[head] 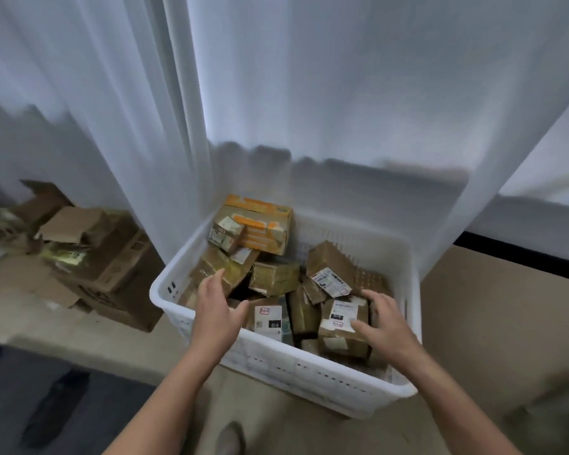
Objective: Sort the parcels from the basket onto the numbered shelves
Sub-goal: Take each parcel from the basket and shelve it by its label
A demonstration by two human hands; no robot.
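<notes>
A white plastic basket [276, 359] stands on the floor, filled with several taped brown parcels. An orange-printed box [263, 229] lies at its far end. A parcel with a white label marked 010 [270, 318] sits near the front. My left hand [217, 307] hovers open over the left side of the basket, fingers spread above a brown parcel [217, 267]. My right hand [385, 320] is open too, fingers resting on a labelled brown parcel [340, 318] at the front right. No shelves are in view.
White curtains [276, 93] hang right behind the basket. A heap of flattened and open cardboard boxes [102, 257] lies on the floor at the left. A dark mat [46, 399] covers the floor at lower left. A shoe tip [230, 438] shows at the bottom.
</notes>
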